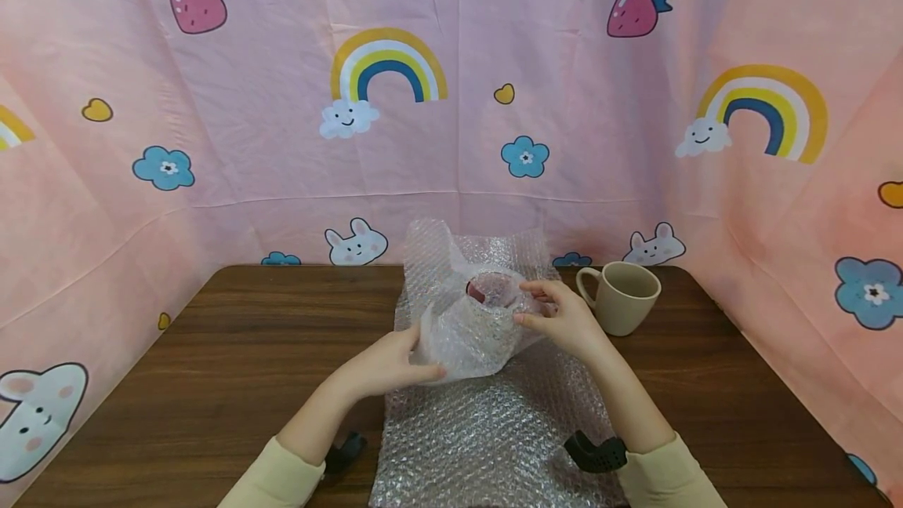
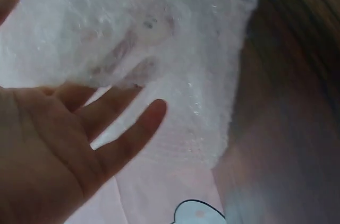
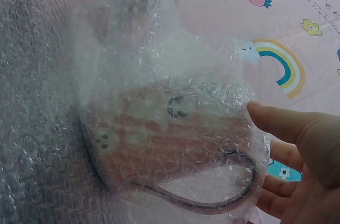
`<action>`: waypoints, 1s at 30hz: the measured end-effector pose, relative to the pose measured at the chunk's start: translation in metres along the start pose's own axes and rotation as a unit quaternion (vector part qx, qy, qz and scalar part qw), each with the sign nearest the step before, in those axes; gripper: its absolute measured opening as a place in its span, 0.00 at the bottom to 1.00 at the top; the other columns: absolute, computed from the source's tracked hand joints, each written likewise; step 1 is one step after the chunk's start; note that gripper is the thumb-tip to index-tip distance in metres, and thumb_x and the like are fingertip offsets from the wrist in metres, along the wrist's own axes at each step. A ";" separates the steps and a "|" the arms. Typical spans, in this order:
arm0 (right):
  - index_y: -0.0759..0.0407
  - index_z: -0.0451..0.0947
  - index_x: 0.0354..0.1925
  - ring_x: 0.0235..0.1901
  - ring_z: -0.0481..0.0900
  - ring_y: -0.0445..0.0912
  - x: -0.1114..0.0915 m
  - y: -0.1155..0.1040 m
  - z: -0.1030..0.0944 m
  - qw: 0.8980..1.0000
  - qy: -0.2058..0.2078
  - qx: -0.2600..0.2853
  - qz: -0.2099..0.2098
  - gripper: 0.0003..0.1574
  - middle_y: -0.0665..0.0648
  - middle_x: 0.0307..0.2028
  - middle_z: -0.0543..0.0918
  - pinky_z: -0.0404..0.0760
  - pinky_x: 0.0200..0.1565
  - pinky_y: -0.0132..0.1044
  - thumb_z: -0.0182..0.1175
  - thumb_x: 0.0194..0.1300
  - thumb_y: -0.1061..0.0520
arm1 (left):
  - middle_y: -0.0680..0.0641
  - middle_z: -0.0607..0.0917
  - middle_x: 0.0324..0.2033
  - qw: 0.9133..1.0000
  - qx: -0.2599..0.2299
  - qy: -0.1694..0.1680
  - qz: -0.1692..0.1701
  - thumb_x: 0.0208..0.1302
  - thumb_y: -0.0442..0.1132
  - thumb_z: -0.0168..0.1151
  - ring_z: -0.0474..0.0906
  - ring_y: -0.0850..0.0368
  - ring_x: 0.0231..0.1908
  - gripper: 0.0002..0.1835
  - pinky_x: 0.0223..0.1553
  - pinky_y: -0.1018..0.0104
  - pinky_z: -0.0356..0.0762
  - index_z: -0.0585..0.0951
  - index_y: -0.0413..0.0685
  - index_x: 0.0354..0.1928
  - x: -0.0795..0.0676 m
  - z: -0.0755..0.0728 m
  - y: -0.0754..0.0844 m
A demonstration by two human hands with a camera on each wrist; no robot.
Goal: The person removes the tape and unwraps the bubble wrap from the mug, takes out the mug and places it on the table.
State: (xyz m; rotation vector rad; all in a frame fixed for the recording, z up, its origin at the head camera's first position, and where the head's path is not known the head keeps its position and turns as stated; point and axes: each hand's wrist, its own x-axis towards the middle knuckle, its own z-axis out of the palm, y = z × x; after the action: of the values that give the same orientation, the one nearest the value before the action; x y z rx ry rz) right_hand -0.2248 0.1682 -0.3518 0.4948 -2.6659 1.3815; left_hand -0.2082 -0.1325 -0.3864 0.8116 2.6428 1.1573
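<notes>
A pink mug with small face patterns and a dark-edged handle shows through clear bubble wrap around it. In the head view, the reddish inside of the mug shows at the top of the bundle. My left hand holds the lower left of the wrapped mug, thumb in front. Its spread fingers lie against the wrap in the left wrist view. My right hand grips the right side near the mouth, with thumb and fingers on opposite sides of the wrap.
A larger sheet of bubble wrap lies under the bundle along the dark wooden table. A beige mug stands at the back right, close to my right hand. Patterned pink cloth hangs behind and at both sides.
</notes>
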 end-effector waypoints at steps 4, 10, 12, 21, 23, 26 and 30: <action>0.60 0.73 0.61 0.58 0.70 0.60 0.000 0.001 0.000 1.000 -0.001 0.002 -0.001 0.34 0.62 0.58 0.73 0.73 0.53 0.57 0.69 0.59 0.52 | 0.42 0.73 0.61 0.999 -0.004 -0.032 0.012 0.59 0.59 0.63 0.69 0.49 0.60 0.44 0.57 0.49 0.68 0.62 0.39 0.69 -0.003 -0.002 -0.005; 0.59 0.73 0.61 0.58 0.70 0.59 0.000 0.002 -0.001 1.000 -0.003 0.006 -0.003 0.34 0.61 0.58 0.72 0.71 0.55 0.57 0.69 0.59 0.51 | 0.41 0.69 0.64 0.998 -0.005 -0.067 0.021 0.61 0.58 0.62 0.64 0.47 0.64 0.43 0.61 0.47 0.63 0.60 0.41 0.71 -0.006 -0.007 -0.011; 0.58 0.73 0.61 0.58 0.70 0.58 0.000 0.002 -0.001 1.000 -0.004 0.005 -0.009 0.34 0.61 0.58 0.72 0.70 0.56 0.57 0.69 0.59 0.50 | 0.41 0.71 0.62 0.997 -0.002 -0.073 0.019 0.61 0.58 0.62 0.66 0.47 0.62 0.41 0.60 0.48 0.65 0.64 0.40 0.68 -0.006 -0.008 -0.012; 0.55 0.76 0.59 0.56 0.71 0.55 0.002 0.010 -0.002 0.999 0.000 -0.021 -0.049 0.30 0.56 0.53 0.76 0.68 0.56 0.60 0.66 0.62 0.47 | 0.39 0.70 0.63 0.992 -0.021 -0.118 -0.036 0.60 0.57 0.63 0.66 0.46 0.62 0.43 0.58 0.50 0.67 0.64 0.33 0.67 -0.008 -0.009 -0.021; 0.54 0.78 0.58 0.55 0.70 0.55 0.002 0.010 -0.003 0.998 0.009 -0.032 -0.058 0.26 0.55 0.51 0.76 0.68 0.55 0.60 0.64 0.64 0.47 | 0.41 0.71 0.63 0.990 -0.033 -0.128 -0.042 0.60 0.56 0.64 0.67 0.46 0.62 0.42 0.58 0.50 0.67 0.65 0.36 0.67 -0.009 -0.010 -0.022; 0.53 0.80 0.56 0.55 0.66 0.55 0.003 0.011 -0.004 0.997 0.022 -0.042 -0.063 0.21 0.55 0.50 0.75 0.68 0.53 0.60 0.61 0.67 0.48 | 0.40 0.70 0.62 0.988 -0.030 -0.143 -0.059 0.58 0.57 0.65 0.67 0.45 0.61 0.42 0.58 0.49 0.67 0.66 0.36 0.67 -0.010 -0.009 -0.022; 0.54 0.80 0.54 0.60 0.62 0.57 0.005 0.012 -0.006 0.997 0.023 -0.040 -0.069 0.19 0.58 0.55 0.72 0.66 0.54 0.61 0.60 0.68 0.50 | 0.37 0.69 0.62 0.985 -0.007 -0.152 -0.081 0.57 0.60 0.65 0.67 0.43 0.61 0.45 0.58 0.47 0.67 0.66 0.34 0.66 -0.011 -0.009 -0.020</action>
State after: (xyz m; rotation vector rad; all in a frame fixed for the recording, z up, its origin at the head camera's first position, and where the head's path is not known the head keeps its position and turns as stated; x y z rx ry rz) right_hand -0.2334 0.1782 -0.3562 0.6179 -2.5837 1.2286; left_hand -0.2102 -0.1554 -0.3952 0.6923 2.3953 0.9285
